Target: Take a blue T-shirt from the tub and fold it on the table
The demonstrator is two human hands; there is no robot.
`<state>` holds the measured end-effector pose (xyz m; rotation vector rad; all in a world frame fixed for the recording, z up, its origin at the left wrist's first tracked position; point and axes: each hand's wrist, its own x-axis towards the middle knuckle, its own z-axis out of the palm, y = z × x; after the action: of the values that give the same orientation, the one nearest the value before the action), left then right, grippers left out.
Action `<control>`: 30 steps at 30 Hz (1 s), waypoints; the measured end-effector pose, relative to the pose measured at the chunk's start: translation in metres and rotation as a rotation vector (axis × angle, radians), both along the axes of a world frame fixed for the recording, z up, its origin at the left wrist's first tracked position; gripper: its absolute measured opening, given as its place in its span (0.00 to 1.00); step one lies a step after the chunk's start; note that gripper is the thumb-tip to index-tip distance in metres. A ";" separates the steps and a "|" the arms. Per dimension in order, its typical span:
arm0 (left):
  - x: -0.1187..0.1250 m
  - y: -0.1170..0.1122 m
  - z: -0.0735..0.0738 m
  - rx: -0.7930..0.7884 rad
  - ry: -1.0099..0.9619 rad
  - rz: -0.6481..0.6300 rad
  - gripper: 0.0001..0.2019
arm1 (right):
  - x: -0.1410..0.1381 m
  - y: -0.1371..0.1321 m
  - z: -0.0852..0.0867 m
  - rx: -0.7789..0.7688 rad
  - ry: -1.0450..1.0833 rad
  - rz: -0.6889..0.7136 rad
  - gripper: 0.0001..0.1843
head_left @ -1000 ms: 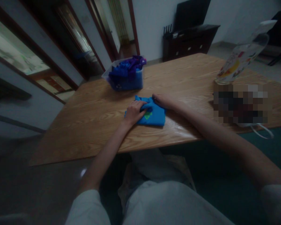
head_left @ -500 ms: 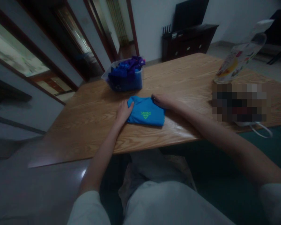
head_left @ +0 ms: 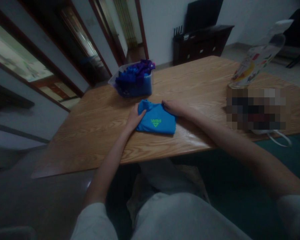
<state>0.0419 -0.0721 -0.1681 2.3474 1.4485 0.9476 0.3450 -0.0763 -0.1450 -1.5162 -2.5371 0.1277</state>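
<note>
The left hand (head_left: 136, 117) clamps the folded bright-blue fabric (head_left: 158, 115), its far left corner newly ruffled, so less flat; the right hand (head_left: 172, 107) curls at the right corner, grip unclear.

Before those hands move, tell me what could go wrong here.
The blue cloth looks bunched at its far left corner, by the left hand, so it might crease. The right hand is on the far right corner; an uneven pull could skew the cloth. Beyond, the plastic box is heaped with fabric, which might spill if knocked.
</note>
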 end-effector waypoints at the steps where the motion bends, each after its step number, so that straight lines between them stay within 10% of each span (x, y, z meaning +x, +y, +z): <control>1: 0.000 0.001 0.000 0.000 0.019 -0.012 0.25 | 0.000 0.000 -0.001 0.006 0.003 0.003 0.18; 11: -0.003 0.004 -0.004 -0.022 0.041 -0.082 0.27 | -0.003 -0.002 -0.003 0.102 0.136 0.123 0.14; 24: -0.001 0.006 -0.002 -0.009 0.038 -0.116 0.24 | -0.072 -0.074 0.011 0.382 0.181 0.661 0.15; 30: -0.003 0.006 -0.002 -0.013 0.054 -0.116 0.25 | -0.067 -0.066 0.005 0.338 0.220 0.606 0.14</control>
<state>0.0391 -0.0661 -0.1703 2.4352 1.3168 0.8488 0.2781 -0.1428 -0.1398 -0.5558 -2.5784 -0.0510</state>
